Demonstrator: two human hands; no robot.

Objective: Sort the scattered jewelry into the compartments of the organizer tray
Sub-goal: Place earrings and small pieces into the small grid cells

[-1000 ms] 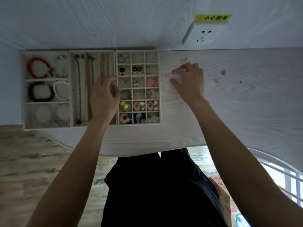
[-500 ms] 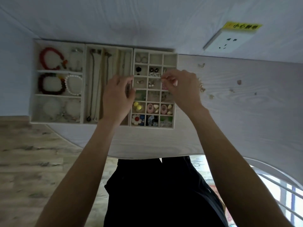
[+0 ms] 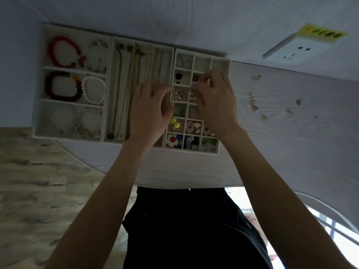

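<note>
The organizer has three cream trays side by side: a bracelet tray [image 3: 39, 113], a necklace tray [image 3: 113, 90] and a grid tray [image 3: 194, 151] of small compartments holding earrings and charms. My right hand [image 3: 217, 105] hovers over the grid's upper middle compartments, fingertips pinched together on a small piece of jewelry that is blurred and barely visible. My left hand [image 3: 149, 111] rests on the border between the necklace tray and the grid, fingers loosely curled. Several loose small gold earrings [image 3: 253, 102] lie scattered on the table to the right of the grid.
The white wood-grain table [image 3: 291, 152] runs right of the trays, with more tiny pieces [image 3: 298, 101] on it. A wall socket [image 3: 295, 49] with a yellow label sits at the back right. The table's curved front edge is close to my body.
My right hand picked a small piece off the table right of the grid and carried it left over the grid compartments. My left hand stayed on the tray.
</note>
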